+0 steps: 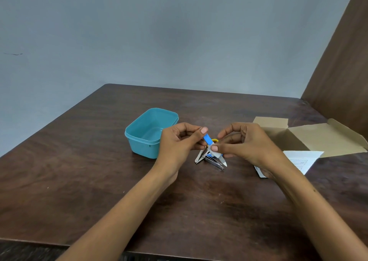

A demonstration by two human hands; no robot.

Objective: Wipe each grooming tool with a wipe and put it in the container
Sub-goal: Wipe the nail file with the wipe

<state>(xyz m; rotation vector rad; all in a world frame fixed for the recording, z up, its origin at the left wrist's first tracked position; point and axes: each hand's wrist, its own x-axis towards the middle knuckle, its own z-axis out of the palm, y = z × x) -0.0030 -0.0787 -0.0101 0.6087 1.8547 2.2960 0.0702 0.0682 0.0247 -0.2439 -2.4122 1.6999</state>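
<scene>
- Forearms reach in from the near edge of the desk (79, 161), and both hands meet above its middle, so the wiping is done in the air, not on the wood.
- Left hand (177, 141) pinches the blue handle end of a small tool (207, 139) between thumb and fingers; its grip is pressed together on the tool.
- Right hand (245, 141) pinches a white wipe (216, 151) round the tool's lower part, thumb pressing the wipe against it; the other fingers are curled.
- To do this step well, I judge the left hand should hold the handle steady while the right draws the wipe along the length towards the tip, then turns the tool to reach the other face.
- A pointed metal tip shows just below the wipe; whether it belongs to the held tool I cannot tell, so the wiping fingers should slide away from any edge.
- Pile of tools (209, 159), metal with a yellow piece behind, lies on the desk right under the hands, not yet wiped by the look of it.
- Teal container (139, 141) stands open just left of the left hand, and no tools show in the part of it that is in view.
- Opened cardboard box (318, 139) and a printed sheet (298, 161) lie to the right.
</scene>
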